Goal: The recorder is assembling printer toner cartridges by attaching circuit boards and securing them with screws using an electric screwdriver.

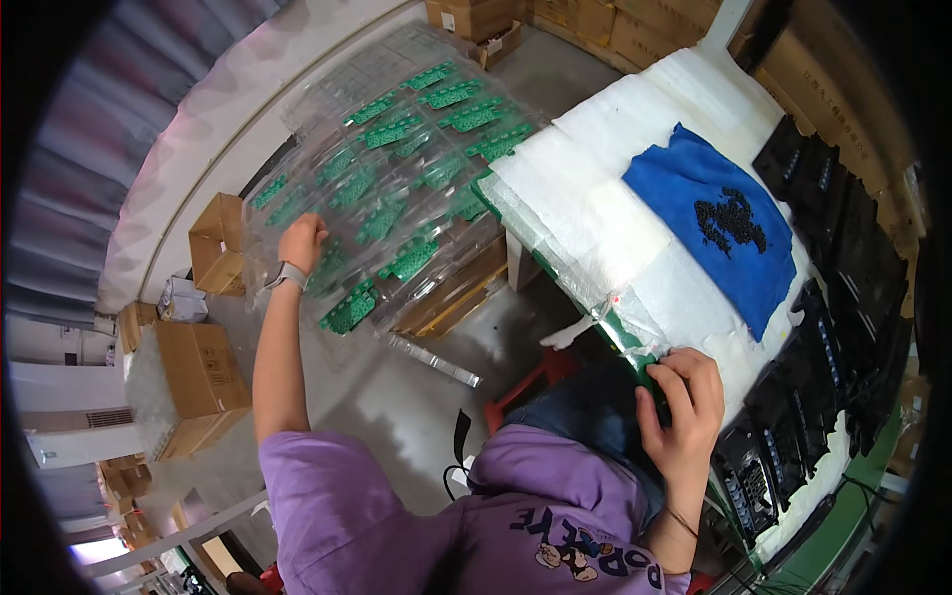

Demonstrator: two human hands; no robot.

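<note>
Purple shirt (342, 486) nearest the lens, lower middle of the frame, its wearer working between two surfaces. Left hand (300, 243) out at centre left, over the rows of green circuit boards (349, 305); fingers curled in close, but their undersides are hidden, so I cannot tell whether they hold anything. Boards lie angled on clear trays (367, 69) — spread out singly, probably so each can be lifted without scraping its neighbour. Right hand (686, 402) at lower right, by the near edge of the white padding (585, 208); fingers loosely bent, a narrow gap to the thumb, nothing visible between (whether they grip the edge, I cannot tell). Looks like a steadying hand, given how far the other arm stretches. Blue cloth (659, 183) on the padding, upper right, bearing a scatter of small black pieces (732, 220) — the fabric presumably stops them rolling and makes them easy to spot. Black molded parts (848, 248) crowd the right side, seemingly parked within reach; padding beneath some of them would spare their surfaces. Cardboard box (203, 362) on the floor, left.
</note>
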